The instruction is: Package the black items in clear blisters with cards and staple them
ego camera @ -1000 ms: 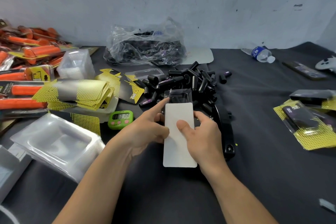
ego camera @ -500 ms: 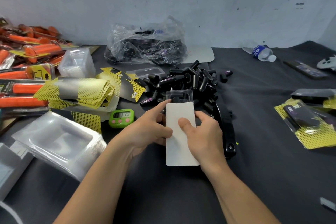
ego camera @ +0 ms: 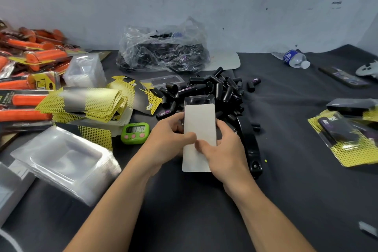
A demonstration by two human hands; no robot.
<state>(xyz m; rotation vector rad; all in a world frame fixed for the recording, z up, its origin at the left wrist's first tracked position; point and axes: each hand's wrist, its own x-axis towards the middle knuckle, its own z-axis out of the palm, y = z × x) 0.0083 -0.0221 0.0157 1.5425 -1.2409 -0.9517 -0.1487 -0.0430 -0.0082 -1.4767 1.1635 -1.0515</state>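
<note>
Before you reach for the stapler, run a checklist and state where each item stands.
1. Grip on card: ok, left hand and right hand both hold it, thumbs on its blank back.
2. Card covers clear blister: not ok, the blister's far end sticks out.
3. Item from black pile inside blister: cannot tell, the card hides it.
4. Reach to stapler: ok, it lies just right of the right hand.
5. Free hand to take it: not ok, both are busy.
</note>
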